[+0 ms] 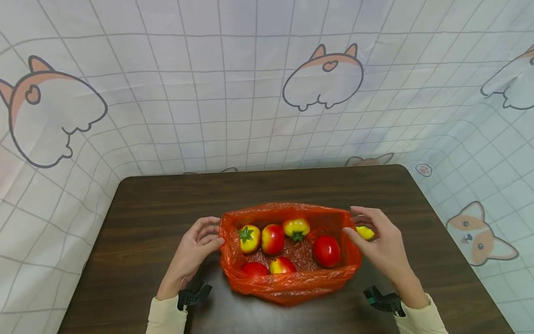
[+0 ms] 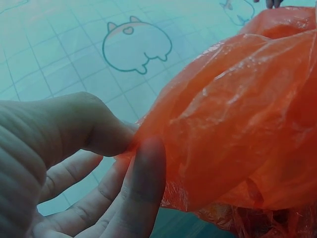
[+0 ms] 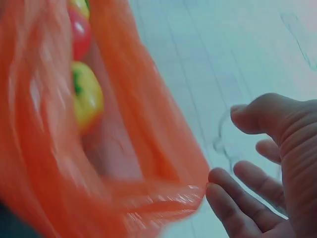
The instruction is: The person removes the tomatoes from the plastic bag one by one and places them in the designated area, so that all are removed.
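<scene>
An orange-red plastic bag (image 1: pixel 288 285) stands on the table with its mouth spread wide. Inside are several glossy red and yellow fruits, among them a red one (image 1: pixel 327 251) at the right and a yellow one with a green leafy top (image 1: pixel 249 239) at the left. My left hand (image 1: pixel 193 248) pinches the bag's left rim between thumb and fingers, seen up close in the left wrist view. At the other end is my right hand (image 1: pixel 381 239), its fingertips right at the rim and its thumb apart from them in the right wrist view.
A bright yellow object (image 1: pixel 365 232) lies on the table just beyond the bag's right end, partly covered by my right hand. The dark wooden table (image 1: pixel 167 195) meets a curtain (image 1: pixel 250 116) with a grid and cartoon dogs at the back and sides.
</scene>
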Demonstrator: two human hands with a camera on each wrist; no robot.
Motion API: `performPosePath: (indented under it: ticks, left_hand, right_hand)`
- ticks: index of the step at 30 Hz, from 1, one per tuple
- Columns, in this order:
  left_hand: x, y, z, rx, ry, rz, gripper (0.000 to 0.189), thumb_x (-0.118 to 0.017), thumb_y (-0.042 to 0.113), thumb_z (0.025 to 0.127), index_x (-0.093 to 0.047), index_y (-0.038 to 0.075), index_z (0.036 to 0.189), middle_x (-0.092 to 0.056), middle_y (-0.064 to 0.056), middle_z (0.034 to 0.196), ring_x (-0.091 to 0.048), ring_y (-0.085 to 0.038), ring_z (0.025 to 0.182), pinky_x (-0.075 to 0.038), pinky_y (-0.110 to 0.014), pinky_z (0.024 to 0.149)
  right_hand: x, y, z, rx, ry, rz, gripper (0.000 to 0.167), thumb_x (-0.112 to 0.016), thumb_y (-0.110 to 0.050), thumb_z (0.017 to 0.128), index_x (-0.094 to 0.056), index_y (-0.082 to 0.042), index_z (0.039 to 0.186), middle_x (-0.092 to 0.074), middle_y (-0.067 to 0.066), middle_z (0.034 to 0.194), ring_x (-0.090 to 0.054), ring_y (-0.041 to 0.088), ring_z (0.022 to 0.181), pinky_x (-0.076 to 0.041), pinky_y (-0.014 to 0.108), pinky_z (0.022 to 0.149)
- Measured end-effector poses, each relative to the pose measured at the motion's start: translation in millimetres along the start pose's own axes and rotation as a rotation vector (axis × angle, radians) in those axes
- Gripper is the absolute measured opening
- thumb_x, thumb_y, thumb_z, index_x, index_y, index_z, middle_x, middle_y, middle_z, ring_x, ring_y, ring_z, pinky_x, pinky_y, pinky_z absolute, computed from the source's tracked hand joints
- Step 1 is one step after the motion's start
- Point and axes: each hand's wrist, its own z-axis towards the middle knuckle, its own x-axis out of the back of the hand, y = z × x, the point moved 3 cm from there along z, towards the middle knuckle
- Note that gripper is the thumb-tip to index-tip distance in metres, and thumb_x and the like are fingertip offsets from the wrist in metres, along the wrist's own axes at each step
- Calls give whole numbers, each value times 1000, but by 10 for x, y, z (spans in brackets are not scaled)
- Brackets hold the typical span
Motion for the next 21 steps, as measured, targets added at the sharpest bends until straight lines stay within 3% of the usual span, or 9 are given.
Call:
performPosePath:
  ticks: [4,8,14,21]
  left_hand:
    - [0,9,-7,-1,-8,-13,60,-77,15,93,-46,12,145,-59,-17,133,-71,-12,105,-61,-26,93]
    - [5,11,-11,-1,-13,-10,60,-77,16,93,-46,12,145,-58,-17,134,-71,-12,105,-61,-26,94]
    - [9,1,-10,3,-10,-9,60,-77,17,93,-46,13,145,-58,-18,136,-71,-13,106,-61,-27,95]
    - [-3,-11,3,2,-15,-24,60,-77,15,93,-46,12,144,-59,-17,133,-71,-12,105,-61,-27,93]
  right_hand:
    - [-159,-133,-22,76,-77,-34,59,-91,-1,71,-69,-9,125,-72,3,108,-70,13,93,-50,5,90]
    - [-266,-221,-35,106,-129,-16,59,-91,-2,72,-68,-13,126,-72,0,110,-69,14,95,-51,8,91]
    - [-371,-220,-41,65,-182,-13,56,-90,-6,75,-67,-17,126,-72,-2,114,-69,15,97,-54,12,90]
    - [-474,-76,-93,-19,-257,-66,51,-89,-11,79,-68,-16,124,-71,2,118,-69,18,101,-63,35,86]
